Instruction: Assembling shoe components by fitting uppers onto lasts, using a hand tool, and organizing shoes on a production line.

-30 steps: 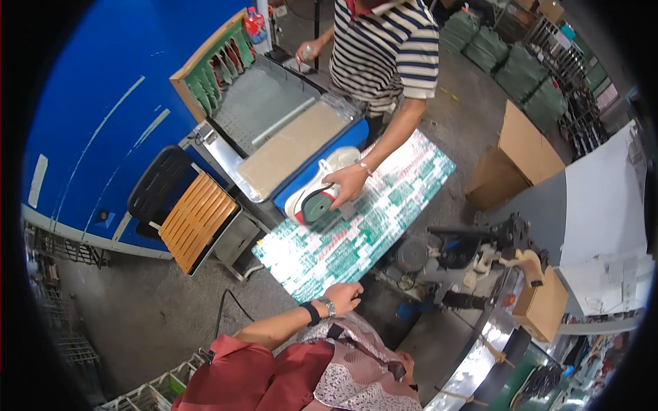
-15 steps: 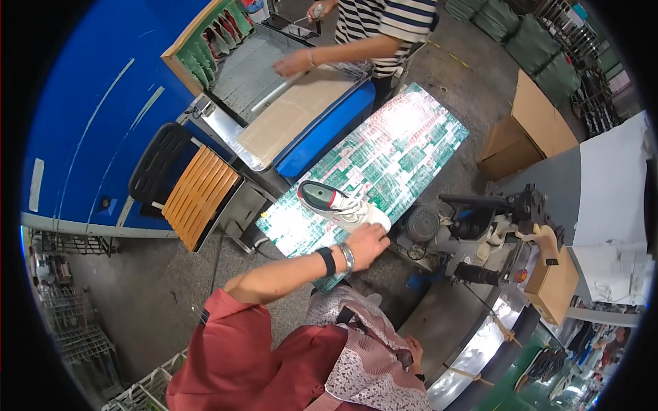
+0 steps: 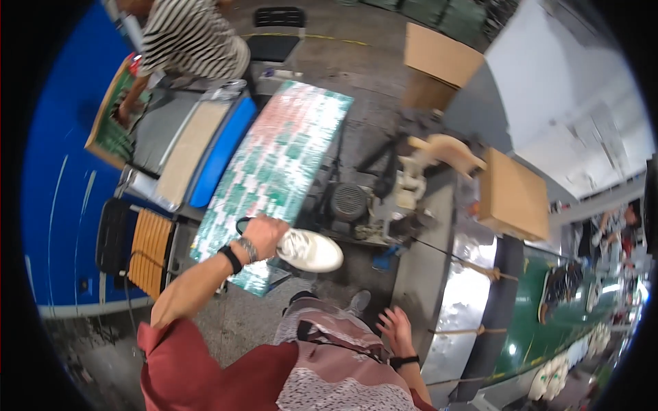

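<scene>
A white sneaker (image 3: 312, 251) is gripped near its ankle opening by my left hand (image 3: 264, 235), whose fingers wrap over the shoe's upper. The toe points right, past the edge of the table with the green and white patterned top (image 3: 271, 164). My fist hides most of the heel end, but a bit of dark collar shows behind it. Low on the right, beside the metal-edged conveyor, my right hand (image 3: 397, 330) is raised with fingers apart and nothing in it.
A motor and machine (image 3: 348, 202) stand just right of the table. Beyond are a cardboard box (image 3: 514, 195) and the conveyor's green belt (image 3: 528, 322) with shoes. A slatted wooden seat (image 3: 147, 250) is at left. Someone in a striped shirt (image 3: 195, 41) works at the far left bench.
My left hand went from touching the sneaker's toe to gripping its ankle end, and the shoe now overhangs the table. My right hand has come up into view. The whole view has swung right.
</scene>
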{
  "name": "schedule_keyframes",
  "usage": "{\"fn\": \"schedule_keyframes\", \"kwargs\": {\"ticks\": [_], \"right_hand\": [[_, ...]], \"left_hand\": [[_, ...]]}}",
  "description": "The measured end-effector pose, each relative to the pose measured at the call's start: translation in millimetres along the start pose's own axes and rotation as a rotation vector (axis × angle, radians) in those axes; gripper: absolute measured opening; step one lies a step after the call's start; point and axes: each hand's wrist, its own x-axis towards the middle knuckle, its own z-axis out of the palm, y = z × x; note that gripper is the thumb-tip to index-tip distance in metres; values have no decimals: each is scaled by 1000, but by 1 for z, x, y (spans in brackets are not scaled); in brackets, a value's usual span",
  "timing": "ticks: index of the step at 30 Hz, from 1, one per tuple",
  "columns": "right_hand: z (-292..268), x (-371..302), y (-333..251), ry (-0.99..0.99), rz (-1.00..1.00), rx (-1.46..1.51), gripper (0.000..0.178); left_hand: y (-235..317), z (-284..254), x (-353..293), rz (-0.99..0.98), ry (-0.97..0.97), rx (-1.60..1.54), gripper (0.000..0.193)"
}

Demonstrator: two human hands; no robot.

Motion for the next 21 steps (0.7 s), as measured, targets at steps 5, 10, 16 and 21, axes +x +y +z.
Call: {"fn": "schedule_keyframes", "kwargs": {"ticks": [5,10,16,21], "right_hand": [[31,-15,-86,-643,258,533,66],[13,-65,-165,-608,-49,371,80],[39,-60,-231,-315,-1012,-264,91],[87,-49,-262,-88,-1162,-658,90]], "left_hand": [[191,-31,40,600,442,-200,45],[285,-42,63,671,557,-197,60],[310,-36,85,378,588,-524,84],[290,-24,115,240,620,-641,99]]}}
